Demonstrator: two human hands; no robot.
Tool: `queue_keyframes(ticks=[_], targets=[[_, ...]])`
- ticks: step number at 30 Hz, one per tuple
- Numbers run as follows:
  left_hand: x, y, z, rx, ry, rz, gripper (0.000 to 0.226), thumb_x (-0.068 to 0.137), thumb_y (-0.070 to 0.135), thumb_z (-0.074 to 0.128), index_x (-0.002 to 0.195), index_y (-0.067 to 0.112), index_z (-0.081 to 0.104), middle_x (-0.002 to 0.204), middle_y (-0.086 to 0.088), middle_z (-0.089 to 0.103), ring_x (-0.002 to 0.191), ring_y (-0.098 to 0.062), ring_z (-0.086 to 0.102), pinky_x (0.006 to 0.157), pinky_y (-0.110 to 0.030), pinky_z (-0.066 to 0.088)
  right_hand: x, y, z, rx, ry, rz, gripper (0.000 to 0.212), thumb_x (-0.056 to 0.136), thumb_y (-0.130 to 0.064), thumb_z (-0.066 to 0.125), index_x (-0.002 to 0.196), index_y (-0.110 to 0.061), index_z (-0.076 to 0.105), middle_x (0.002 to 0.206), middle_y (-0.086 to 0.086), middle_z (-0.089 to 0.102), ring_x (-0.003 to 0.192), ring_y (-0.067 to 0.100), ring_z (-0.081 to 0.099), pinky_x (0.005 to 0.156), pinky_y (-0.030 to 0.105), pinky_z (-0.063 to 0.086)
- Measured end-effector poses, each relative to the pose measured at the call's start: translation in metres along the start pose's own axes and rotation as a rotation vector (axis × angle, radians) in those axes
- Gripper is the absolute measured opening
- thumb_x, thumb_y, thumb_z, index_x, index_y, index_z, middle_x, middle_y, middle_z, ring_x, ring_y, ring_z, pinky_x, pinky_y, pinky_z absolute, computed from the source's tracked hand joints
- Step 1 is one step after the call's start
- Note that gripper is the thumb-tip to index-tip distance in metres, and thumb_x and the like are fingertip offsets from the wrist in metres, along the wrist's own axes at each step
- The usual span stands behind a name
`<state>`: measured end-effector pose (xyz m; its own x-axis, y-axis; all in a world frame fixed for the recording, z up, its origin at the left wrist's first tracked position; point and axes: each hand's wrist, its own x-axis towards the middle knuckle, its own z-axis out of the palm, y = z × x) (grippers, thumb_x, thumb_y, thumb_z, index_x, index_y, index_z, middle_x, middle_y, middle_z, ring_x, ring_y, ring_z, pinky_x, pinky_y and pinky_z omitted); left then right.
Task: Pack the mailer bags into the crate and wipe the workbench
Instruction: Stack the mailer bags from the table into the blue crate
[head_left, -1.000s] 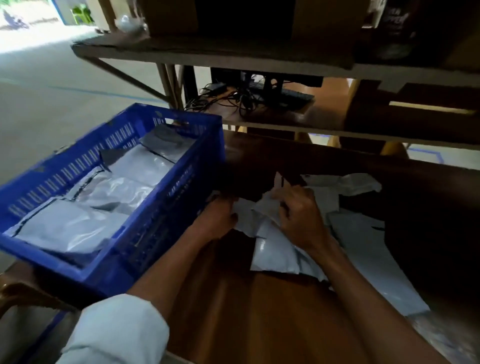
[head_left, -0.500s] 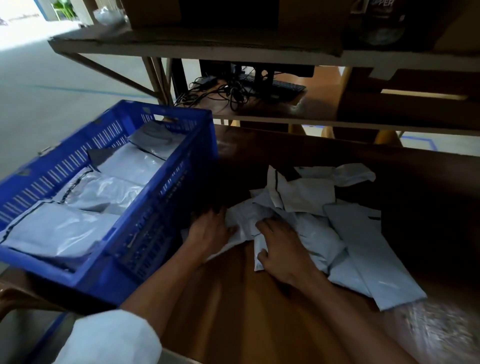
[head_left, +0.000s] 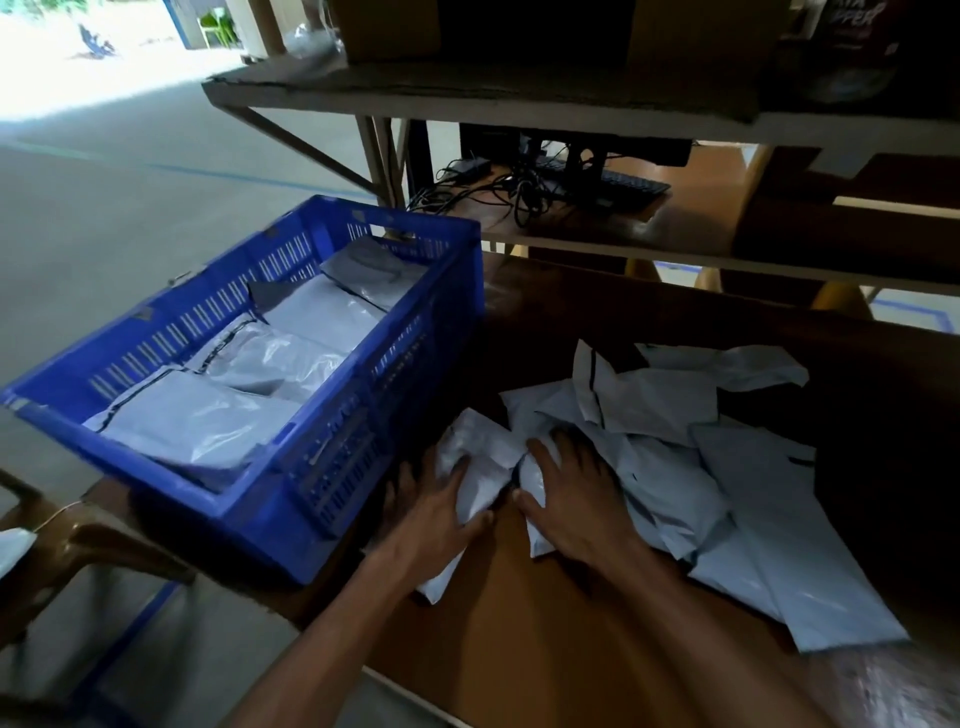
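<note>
A blue slatted crate (head_left: 317, 467) sits on the left end of the brown workbench (head_left: 519, 649), with several grey-white mailer bags (head_left: 208, 415) lying flat inside. A loose pile of mailer bags (head_left: 675, 467) lies to the right of the crate. My left hand (head_left: 441, 519) grips one crumpled mailer bag (head_left: 478, 452) right beside the crate's near corner, thumb and fingers wrapped over it. Spread flat, my right hand (head_left: 576, 499) presses on the pile's left edge, touching the bags under it.
Behind the bench a lower shelf (head_left: 675, 244) carries tangled cables (head_left: 498, 192) and a keyboard (head_left: 628, 182). An upper shelf (head_left: 467, 98) holds cardboard boxes. A brown chair (head_left: 78, 540) stands at the lower left. Bubble wrap (head_left: 909, 691) lies at the bench's near right.
Both hands have drawn back toward me along the pile's left edge. My left hand has taken hold of one bag next to the crate; my right hand has flattened onto the pile.
</note>
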<state>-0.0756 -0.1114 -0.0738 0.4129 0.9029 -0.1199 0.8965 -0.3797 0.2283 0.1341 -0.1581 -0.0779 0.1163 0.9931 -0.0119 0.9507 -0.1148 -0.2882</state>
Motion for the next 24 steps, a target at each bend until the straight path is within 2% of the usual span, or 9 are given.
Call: queue_keyframes(ticks=[2, 4, 7, 11, 14, 17, 19, 21, 24], targets=[[-0.007, -0.003, 0.007, -0.07, 0.105, -0.093, 0.086, 0.087, 0.08, 0.031, 0.149, 0.053, -0.023, 0.164, -0.004, 0.022, 0.142, -0.04, 0.031, 0.114, -0.061, 0.026, 0.003, 0.0, 0.003, 0.067, -0.023, 0.033, 0.082, 0.088, -0.073, 0.028, 0.155, -0.04, -0.006, 0.165, 0.008, 0.008, 0.149, 0.029, 0.015, 0.12, 0.046, 0.018], [-0.013, -0.004, 0.009, -0.045, 0.047, -0.115, 0.087, 0.087, 0.076, 0.028, 0.139, 0.051, -0.037, 0.167, -0.002, 0.01, 0.147, -0.036, 0.02, 0.119, -0.059, 0.015, 0.01, -0.001, 0.008, 0.116, -0.02, 0.012, 0.084, 0.084, -0.076, 0.022, 0.15, -0.044, -0.02, 0.165, 0.006, 0.004, 0.15, 0.027, 0.011, 0.122, 0.046, 0.013], [-0.022, -0.006, 0.004, -0.002, -0.023, -0.09, 0.09, 0.08, 0.078, 0.021, 0.136, 0.049, -0.043, 0.167, 0.004, -0.013, 0.152, -0.033, 0.004, 0.121, -0.058, 0.007, 0.019, -0.003, 0.013, 0.071, -0.013, -0.062, 0.077, 0.086, -0.06, 0.025, 0.157, -0.032, 0.01, 0.163, 0.01, 0.017, 0.147, 0.031, 0.024, 0.12, 0.049, 0.019], [-0.036, 0.01, -0.024, -0.108, -0.007, -0.138, 0.092, 0.081, 0.073, 0.027, 0.152, 0.045, -0.024, 0.167, 0.003, -0.011, 0.149, -0.04, 0.01, 0.117, -0.062, 0.018, 0.02, -0.014, 0.003, 0.109, 0.046, -0.116, 0.065, 0.093, -0.025, 0.045, 0.155, -0.024, 0.026, 0.158, 0.015, 0.032, 0.14, 0.039, 0.038, 0.111, 0.06, 0.032], [-0.055, 0.033, -0.08, -0.185, 0.126, -0.117, 0.087, 0.087, 0.066, 0.039, 0.155, 0.047, -0.012, 0.166, 0.007, -0.012, 0.143, -0.039, 0.016, 0.114, -0.06, 0.022, 0.02, -0.031, -0.019, 0.149, 0.011, -0.155, 0.068, 0.094, -0.027, 0.038, 0.157, -0.028, 0.012, 0.164, 0.008, 0.014, 0.148, 0.034, 0.019, 0.115, 0.058, 0.023], [-0.071, 0.044, -0.146, -0.215, 0.297, -0.08, 0.086, 0.085, 0.07, 0.037, 0.153, 0.051, -0.012, 0.164, 0.014, -0.015, 0.142, -0.029, 0.012, 0.116, -0.054, 0.02, 0.027, -0.053, -0.054, 0.199, 0.256, -0.309, 0.073, 0.095, -0.029, 0.05, 0.157, -0.029, 0.013, 0.164, 0.007, 0.016, 0.145, 0.034, 0.024, 0.112, 0.052, 0.027], [-0.072, 0.039, -0.185, -0.204, 0.458, -0.087, 0.086, 0.081, 0.073, 0.029, 0.155, 0.049, -0.008, 0.164, 0.012, -0.008, 0.137, -0.025, 0.016, 0.111, -0.05, 0.025, 0.039, -0.075, -0.087, 0.242, 0.424, -0.394, 0.071, 0.092, -0.029, 0.046, 0.157, -0.025, 0.018, 0.164, 0.008, 0.018, 0.142, 0.034, 0.027, 0.112, 0.046, 0.027], [-0.059, 0.023, -0.215, -0.171, 0.585, -0.159, 0.087, 0.079, 0.075, 0.026, 0.156, 0.045, -0.003, 0.164, 0.007, -0.001, 0.134, -0.028, 0.021, 0.108, -0.052, 0.028, 0.056, -0.099, -0.121, 0.264, 0.49, -0.424, 0.069, 0.093, -0.027, 0.042, 0.157, -0.024, 0.019, 0.164, 0.005, 0.016, 0.143, 0.032, 0.023, 0.115, 0.044, 0.024], [-0.019, -0.01, -0.245, -0.145, 0.599, -0.312, 0.087, 0.084, 0.073, 0.031, 0.158, 0.039, 0.001, 0.165, 0.0, 0.001, 0.14, -0.041, 0.018, 0.112, -0.062, 0.021, 0.099, -0.129, -0.155, 0.231, 0.469, -0.497, 0.068, 0.096, -0.024, 0.046, 0.158, -0.027, 0.016, 0.165, 0.0, 0.011, 0.145, 0.025, 0.013, 0.119, 0.042, 0.017]])
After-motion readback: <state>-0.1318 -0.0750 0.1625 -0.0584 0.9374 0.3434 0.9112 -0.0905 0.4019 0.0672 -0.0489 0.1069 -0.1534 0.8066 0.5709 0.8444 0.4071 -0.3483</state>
